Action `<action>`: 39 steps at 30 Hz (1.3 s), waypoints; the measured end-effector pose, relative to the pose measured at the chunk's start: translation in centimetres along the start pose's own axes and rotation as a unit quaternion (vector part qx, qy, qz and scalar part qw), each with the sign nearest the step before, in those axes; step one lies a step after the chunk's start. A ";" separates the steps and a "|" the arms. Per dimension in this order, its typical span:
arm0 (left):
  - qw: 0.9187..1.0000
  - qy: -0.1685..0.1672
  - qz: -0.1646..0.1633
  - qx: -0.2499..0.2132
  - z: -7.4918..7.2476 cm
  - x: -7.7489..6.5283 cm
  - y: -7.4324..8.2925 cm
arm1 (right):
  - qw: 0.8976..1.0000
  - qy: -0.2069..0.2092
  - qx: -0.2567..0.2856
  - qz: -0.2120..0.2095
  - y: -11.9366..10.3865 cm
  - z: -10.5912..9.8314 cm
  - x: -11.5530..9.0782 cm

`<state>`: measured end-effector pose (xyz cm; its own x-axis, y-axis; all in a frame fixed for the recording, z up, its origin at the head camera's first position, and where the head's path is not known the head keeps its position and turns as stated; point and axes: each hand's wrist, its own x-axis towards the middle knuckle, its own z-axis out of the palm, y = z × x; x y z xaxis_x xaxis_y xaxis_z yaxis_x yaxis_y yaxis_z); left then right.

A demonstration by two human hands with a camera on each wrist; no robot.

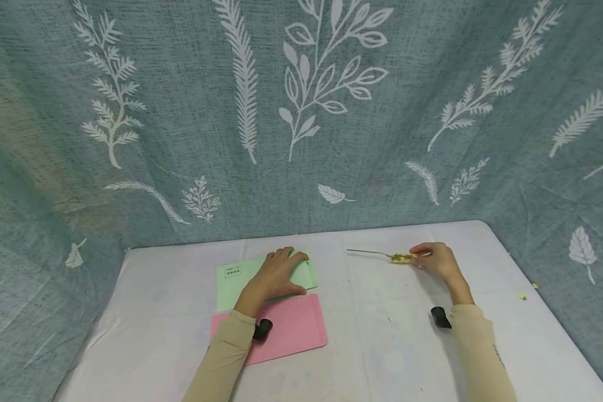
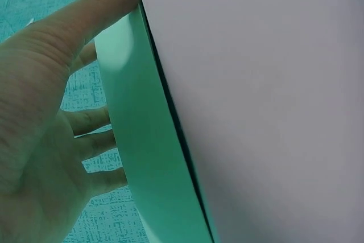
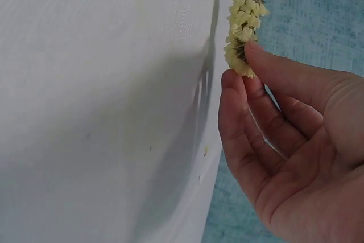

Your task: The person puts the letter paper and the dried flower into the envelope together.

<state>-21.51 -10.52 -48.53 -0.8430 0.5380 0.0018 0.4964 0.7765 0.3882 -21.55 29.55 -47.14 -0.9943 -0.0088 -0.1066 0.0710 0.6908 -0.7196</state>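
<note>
My left hand point(image 1: 277, 274) spans a flat light-green envelope point(image 1: 251, 267), which has a small printed label. Its thumb is at the near edge; the fingers reach past the far edge, which hides their tips in the left wrist view. A dark gap shows along the near edge of the green envelope point(image 2: 145, 129). In front of it lies a pink envelope point(image 1: 293, 329), partly under my left forearm. Over the table's right side, my right hand point(image 1: 436, 259) pinches a dried flower sprig point(image 1: 399, 258) by its pale yellow blossom end point(image 3: 243, 21). The thin stem points left.
A white cloth covers the table point(image 1: 362, 340). Small yellow petals point(image 1: 523, 297) lie near its right edge, and tiny specks dot the cloth. A teal curtain point(image 1: 291, 184) with white leaf prints hangs behind and along both sides. Black devices point(image 1: 440, 316) are on both wrists.
</note>
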 end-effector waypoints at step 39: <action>1.000 0.004 0.005 -0.007 -0.2 0.0 0.0 | 0.997 -0.055 0.023 -0.052 -4.6 6.3 2.7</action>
<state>-21.53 -10.64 -48.35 -0.8398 0.5428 0.0136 0.5018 0.7663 0.4011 -24.09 21.78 -48.46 -0.9819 -0.1591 -0.1026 -0.0257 0.6487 -0.7607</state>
